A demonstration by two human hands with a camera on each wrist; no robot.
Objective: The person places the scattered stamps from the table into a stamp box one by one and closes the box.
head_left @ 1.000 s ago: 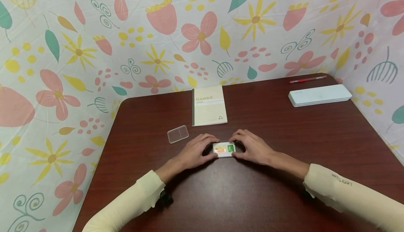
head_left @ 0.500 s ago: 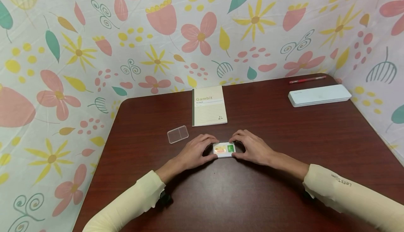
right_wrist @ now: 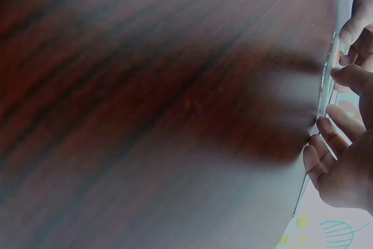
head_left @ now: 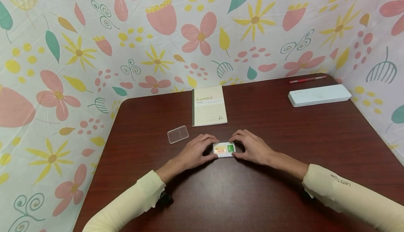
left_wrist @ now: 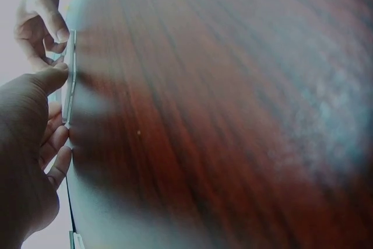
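A small flat white case (head_left: 224,149) with an orange print and a green square on top lies on the table in the head view. My left hand (head_left: 198,150) pinches its left end, thumb at the near edge and fingers at the far edge. At the right end, my right hand (head_left: 254,149) grips it the same way. Both wrist views catch the case (left_wrist: 69,80) edge-on, low against the wood. A clear plastic lid-like piece (head_left: 178,134) rests apart, up and left of the left hand.
Behind the hands lies a cream notebook (head_left: 209,111) marked "Gambit". A pale blue pencil case (head_left: 320,95) and a red pen (head_left: 307,79) are at the back right. Floral cloth (head_left: 202,67) hangs around the back and sides of the dark wooden table (head_left: 214,204).
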